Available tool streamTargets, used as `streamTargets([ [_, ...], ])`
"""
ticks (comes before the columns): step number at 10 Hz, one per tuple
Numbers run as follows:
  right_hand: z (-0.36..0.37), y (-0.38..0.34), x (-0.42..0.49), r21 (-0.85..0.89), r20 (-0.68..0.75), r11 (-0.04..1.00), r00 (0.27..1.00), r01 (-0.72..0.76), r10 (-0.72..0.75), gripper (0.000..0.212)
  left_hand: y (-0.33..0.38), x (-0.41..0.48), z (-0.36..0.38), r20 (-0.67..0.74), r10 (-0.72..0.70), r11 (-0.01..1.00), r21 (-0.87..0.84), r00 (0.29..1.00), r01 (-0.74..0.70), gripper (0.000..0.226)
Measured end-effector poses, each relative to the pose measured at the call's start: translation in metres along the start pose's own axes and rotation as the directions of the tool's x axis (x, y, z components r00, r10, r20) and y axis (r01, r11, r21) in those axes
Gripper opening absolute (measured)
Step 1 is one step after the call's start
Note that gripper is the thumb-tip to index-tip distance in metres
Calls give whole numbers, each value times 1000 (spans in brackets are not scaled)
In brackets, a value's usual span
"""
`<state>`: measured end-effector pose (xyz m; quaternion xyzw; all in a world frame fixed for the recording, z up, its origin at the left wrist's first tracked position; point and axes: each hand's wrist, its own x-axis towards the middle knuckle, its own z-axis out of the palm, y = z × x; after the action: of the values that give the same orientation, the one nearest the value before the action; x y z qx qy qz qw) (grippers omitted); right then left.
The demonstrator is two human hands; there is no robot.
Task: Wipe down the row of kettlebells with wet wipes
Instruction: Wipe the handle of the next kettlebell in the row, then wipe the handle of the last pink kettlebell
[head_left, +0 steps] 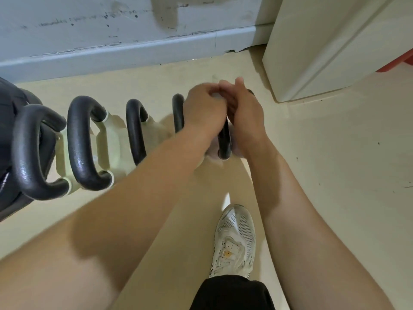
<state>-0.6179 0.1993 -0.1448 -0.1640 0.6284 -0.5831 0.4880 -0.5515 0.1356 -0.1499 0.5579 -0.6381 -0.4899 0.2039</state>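
A row of kettlebells with black handles and pale bodies stands on the floor along the wall. My hands meet over the rightmost kettlebell (pixel 224 142). My left hand (pixel 204 108) is curled above its handle, and a small white bit of wet wipe (pixel 216 96) shows between the fingers of both hands. My right hand (pixel 245 115) presses against the handle's right side. The body of this kettlebell is mostly hidden. To the left stand another kettlebell (pixel 178 113), a third (pixel 135 130), and bigger ones (pixel 82 144) (pixel 31 153).
A grey-blue wall and skirting board (pixel 125 50) run behind the row. A white cabinet (pixel 324 48) stands at the right. My white shoe (pixel 234 240) is on the beige floor (pixel 335 175) below the hands. A dark bag (pixel 9 108) sits at the far left.
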Motion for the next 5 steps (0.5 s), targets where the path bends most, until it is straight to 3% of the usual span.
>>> streamTargets([
  [1, -6, 21, -22, -165, -50, 972, 983, 165, -176, 34, -24, -35, 5, -79, 181, 964, 211, 980, -161, 36],
  [2, -16, 49, -50, -245, -72, 945, 968, 215, -239, 28, -49, -82, 16, -61, 108, 979, 179, 992, -95, 38],
  [4, -34, 72, -76, -131, -279, 984, 948, 117, -150, 22, -57, -105, 20, -108, -76, 997, -2, 991, 77, 25],
  [5, -40, 80, -77, -170, -301, 983, 946, 70, -119, 27, -62, -99, 16, -96, -16, 997, 74, 995, 23, 14],
])
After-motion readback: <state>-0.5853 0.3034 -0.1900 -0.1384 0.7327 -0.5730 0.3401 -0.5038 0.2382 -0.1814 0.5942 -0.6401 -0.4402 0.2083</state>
